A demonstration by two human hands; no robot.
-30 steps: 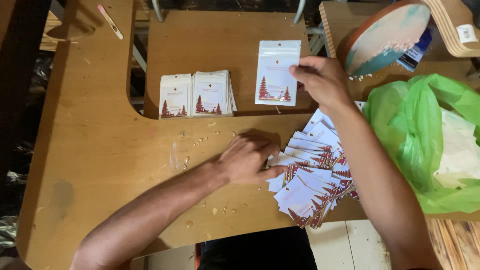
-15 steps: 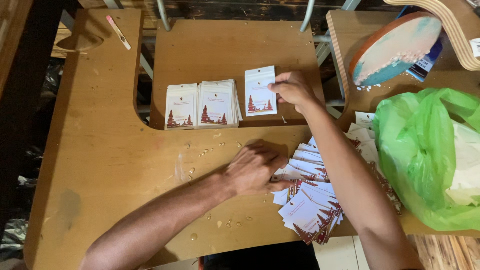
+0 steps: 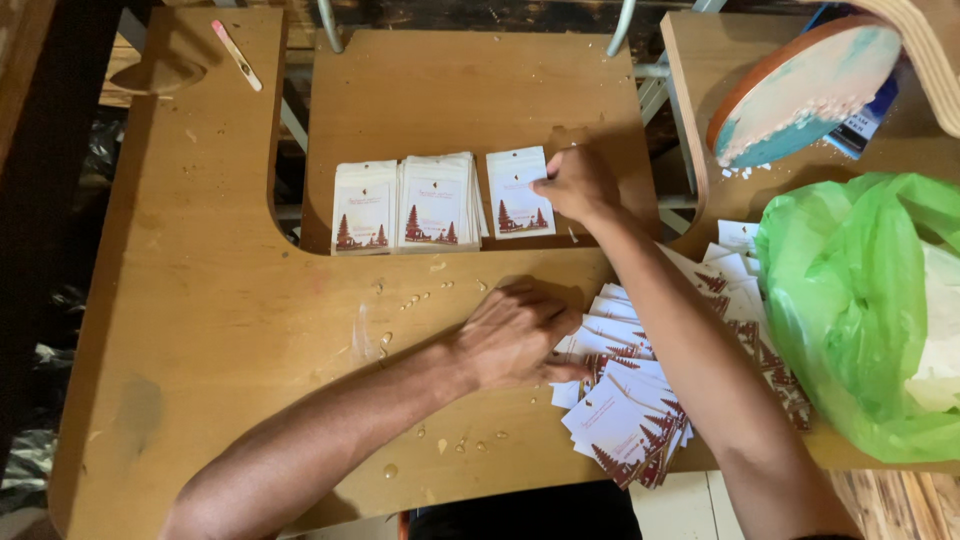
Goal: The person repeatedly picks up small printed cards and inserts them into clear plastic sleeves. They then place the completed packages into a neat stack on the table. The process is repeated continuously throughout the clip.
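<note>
on wooden table (image 3: 200,330): sorting white pouches.
right hand (image 3: 578,185) pinches single pouch (image 3: 518,192) beside far stacks (image 3: 408,203); left hand (image 3: 515,335) presses flat, fingers together, on near loose pile (image 3: 630,420).

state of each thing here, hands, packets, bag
right hand: pinching single packet, laid flat on board
left hand: pressing on loose packet pile, fanned out
two stacks: squared, side by side
green bag: open, crumpled
</note>
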